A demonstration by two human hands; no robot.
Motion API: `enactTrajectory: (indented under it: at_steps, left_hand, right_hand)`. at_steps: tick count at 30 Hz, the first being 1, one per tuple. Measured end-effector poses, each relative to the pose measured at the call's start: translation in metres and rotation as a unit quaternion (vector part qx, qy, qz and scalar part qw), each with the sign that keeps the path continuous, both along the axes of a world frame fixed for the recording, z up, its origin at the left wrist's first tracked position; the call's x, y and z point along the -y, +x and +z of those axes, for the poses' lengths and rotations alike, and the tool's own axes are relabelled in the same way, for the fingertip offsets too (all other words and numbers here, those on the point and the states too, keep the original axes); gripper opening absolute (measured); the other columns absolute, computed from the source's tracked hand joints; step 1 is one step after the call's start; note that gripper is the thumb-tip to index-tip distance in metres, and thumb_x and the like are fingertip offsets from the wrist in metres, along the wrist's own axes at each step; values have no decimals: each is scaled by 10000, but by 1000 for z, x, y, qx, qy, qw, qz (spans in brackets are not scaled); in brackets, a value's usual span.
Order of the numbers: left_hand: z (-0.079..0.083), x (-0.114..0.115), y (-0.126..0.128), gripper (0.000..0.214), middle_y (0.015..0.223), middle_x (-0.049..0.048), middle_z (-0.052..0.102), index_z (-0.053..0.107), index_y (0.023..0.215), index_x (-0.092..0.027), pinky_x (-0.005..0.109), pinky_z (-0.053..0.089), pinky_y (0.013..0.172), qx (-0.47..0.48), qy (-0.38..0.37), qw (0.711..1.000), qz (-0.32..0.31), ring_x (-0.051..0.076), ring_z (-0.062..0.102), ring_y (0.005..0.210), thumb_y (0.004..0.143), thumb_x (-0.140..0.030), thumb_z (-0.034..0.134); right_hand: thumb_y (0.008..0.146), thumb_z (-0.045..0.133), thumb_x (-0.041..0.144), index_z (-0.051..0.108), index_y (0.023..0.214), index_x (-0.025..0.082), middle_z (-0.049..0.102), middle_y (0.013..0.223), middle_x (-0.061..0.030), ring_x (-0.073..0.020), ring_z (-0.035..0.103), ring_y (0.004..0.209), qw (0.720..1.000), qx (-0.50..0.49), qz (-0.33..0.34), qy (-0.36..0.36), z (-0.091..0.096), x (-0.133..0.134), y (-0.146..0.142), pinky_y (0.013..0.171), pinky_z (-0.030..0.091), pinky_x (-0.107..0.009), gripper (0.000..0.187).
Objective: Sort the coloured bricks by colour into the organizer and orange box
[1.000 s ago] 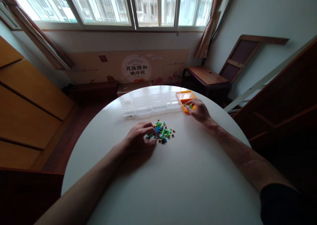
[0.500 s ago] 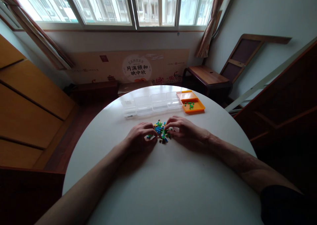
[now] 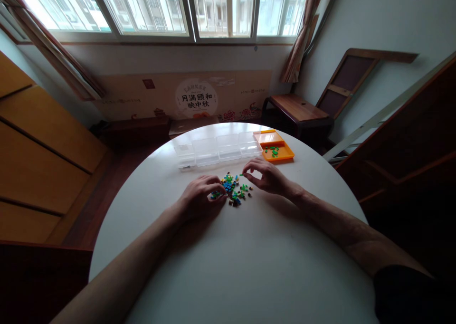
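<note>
A loose pile of small toy building bricks [image 3: 228,186], blue, green, yellow and dark brown, lies on the white round table [image 3: 249,257]. My left hand [image 3: 201,191] rests at the pile's left side, thumb and forefinger curled together against the bricks. Whether a brick is between those fingertips is too small to make out. Above the pile's right edge, my right hand [image 3: 265,174] pinches a small green brick [image 3: 242,174] between thumb and forefinger. Beyond it sits an orange tray [image 3: 288,156] with several green bricks [image 3: 274,152] in its front compartment.
A clear plastic divided box [image 3: 206,152] stands behind the pile, touching or close to the orange tray's left side. Past the table are a wooden stool [image 3: 299,109], a printed cardboard panel [image 3: 142,93] and windows [image 3: 224,10].
My right hand has lifted from the pile and moved slightly back and to the right, with a green brick in its fingertips. My left hand has barely moved.
</note>
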State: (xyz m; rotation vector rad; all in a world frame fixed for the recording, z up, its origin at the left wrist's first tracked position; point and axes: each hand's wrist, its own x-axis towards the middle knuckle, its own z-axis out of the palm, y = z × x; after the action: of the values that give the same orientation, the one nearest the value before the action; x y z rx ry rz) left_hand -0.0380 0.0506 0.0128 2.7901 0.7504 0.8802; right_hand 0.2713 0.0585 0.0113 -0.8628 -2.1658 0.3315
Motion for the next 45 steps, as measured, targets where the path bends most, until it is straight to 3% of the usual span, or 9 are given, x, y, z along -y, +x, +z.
enactTrajectory:
  at_steps: [3,8,13,16,22,27,33,45]
  left_hand:
    - [-2,-1,-2,141,983,41,786,809,968,-258,337,573,833,-4,1,1000,3,186,721,857,1043,-340,722]
    - [-6,-2,-7,160,1015,53,793,809,1006,-255,333,575,837,-13,0,1000,-2,188,727,876,1075,-334,688]
    - [-5,-1,-6,179,1026,65,790,797,1018,-241,322,586,839,3,4,1000,10,189,740,890,1092,-351,676]
    - [-3,-1,-4,224,1004,71,785,779,1000,-215,290,581,792,44,-13,999,26,161,723,802,1107,-373,663]
    - [1,1,2,218,944,60,798,758,1047,-193,281,589,756,120,-77,989,36,161,732,779,1112,-383,673]
    - [2,4,11,255,879,51,811,781,1047,-183,257,595,657,169,-142,975,20,157,732,707,1081,-429,721]
    - [4,8,16,289,863,41,811,756,1010,-177,242,596,672,182,-171,968,-6,139,727,698,998,-454,838]
    - [2,10,14,306,836,25,785,763,977,-195,254,585,690,147,-121,982,15,141,714,696,983,-490,847]
  right_hand:
    - [1060,664,305,724,979,234,754,953,-52,-240,676,892,993,-34,-111,20,1,-15,19,915,550,-426,124]
    - [991,692,395,725,929,225,774,974,-80,-259,665,853,956,-72,-286,-2,-13,-43,61,883,550,-443,184]
    - [969,681,435,728,919,227,769,963,-82,-270,662,861,943,-78,-323,-37,-23,-51,71,878,553,-447,219]
    - [993,669,396,715,930,228,754,973,-82,-274,666,888,956,-79,-283,-10,-16,-43,57,891,548,-450,184]
    - [1040,660,263,705,956,242,739,965,-56,-250,664,910,995,-32,-89,37,4,-6,7,935,536,-436,97]
    - [1031,728,262,724,1040,256,785,1014,-46,-237,696,931,999,-4,25,25,0,14,-22,926,545,-410,11]
    - [1062,748,348,728,1080,261,808,1072,-59,-242,736,1009,998,9,55,25,-10,16,-30,972,543,-413,91]
    - [1070,723,317,732,1038,271,812,1018,-45,-226,755,964,996,4,86,31,-6,20,-33,950,547,-395,57]
